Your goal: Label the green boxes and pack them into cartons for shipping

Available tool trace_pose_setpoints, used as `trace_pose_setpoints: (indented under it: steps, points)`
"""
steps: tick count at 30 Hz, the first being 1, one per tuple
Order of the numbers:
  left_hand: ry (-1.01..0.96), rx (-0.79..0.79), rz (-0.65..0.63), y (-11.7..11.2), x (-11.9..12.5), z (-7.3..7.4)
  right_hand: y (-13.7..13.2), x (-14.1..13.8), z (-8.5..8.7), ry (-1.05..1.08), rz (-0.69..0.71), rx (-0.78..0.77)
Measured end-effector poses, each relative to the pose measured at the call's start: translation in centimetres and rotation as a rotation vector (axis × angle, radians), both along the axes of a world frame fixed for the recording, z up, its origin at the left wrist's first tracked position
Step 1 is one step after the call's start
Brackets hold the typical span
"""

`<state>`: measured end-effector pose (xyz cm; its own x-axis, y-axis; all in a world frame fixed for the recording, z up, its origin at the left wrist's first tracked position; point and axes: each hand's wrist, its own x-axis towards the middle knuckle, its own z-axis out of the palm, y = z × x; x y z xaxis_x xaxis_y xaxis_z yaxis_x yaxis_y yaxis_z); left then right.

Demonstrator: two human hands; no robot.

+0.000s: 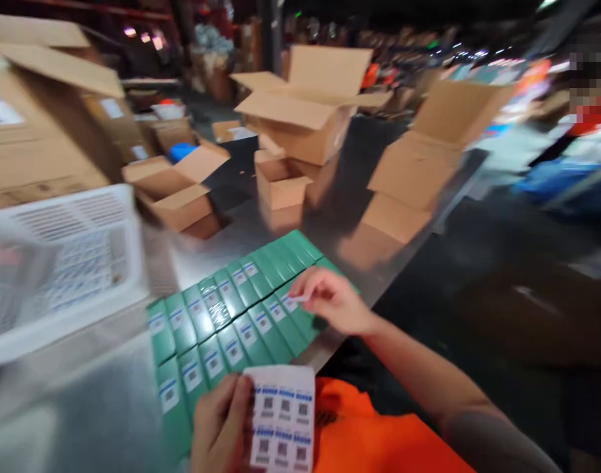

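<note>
Two rows of green boxes [241, 309] lie flat side by side on the shiny metal table [108, 407], most with a small white code label on top. My left hand [221, 427] is closed on a white sheet of code stickers [283, 420] at the table's near edge. My right hand [332, 299] hovers over the right end of the near row, its fingers pinching a small white sticker [297, 299] just above a green box.
A white plastic crate [58, 263] stands at the left. Open cardboard boxes [305, 118] sit on the table's far part, with large cartons [39, 131] stacked at the far left. Dark floor runs along the right; another person is partly visible at the far right.
</note>
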<state>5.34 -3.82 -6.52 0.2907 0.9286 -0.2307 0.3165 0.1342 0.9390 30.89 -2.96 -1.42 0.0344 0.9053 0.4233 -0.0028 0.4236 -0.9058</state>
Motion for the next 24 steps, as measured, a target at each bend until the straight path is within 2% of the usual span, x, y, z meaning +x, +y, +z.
trace_pose_setpoints:
  steps: [3, 7, 9, 13, 17, 24]
  points:
    - [-0.044, 0.086, -0.072, 0.4, 0.3, -0.3, 3.6, 2.2, 1.0, -0.078, -0.084, -0.268]
    - [0.015, 0.329, -0.131, 1.2, 0.4, -0.7, 9.7, 3.2, 0.3, -0.224, 0.076, -0.531]
    - [0.032, 0.405, -0.175, 1.1, 0.3, -0.8, 12.2, 3.1, -0.1, -0.294, 0.100, -0.655]
    - [0.025, 0.455, -0.226, 0.8, 0.1, -1.1, 15.9, 3.1, -0.4, -0.381, 0.028, -0.777]
    - [0.001, 0.473, -0.230, 0.9, -0.1, -1.3, 17.7, 3.1, -0.5, -0.422, 0.027, -0.872]
    - [-0.037, 0.415, -0.190, 1.0, -0.2, -1.0, 17.9, 2.1, -1.4, -0.484, -0.040, -0.895]
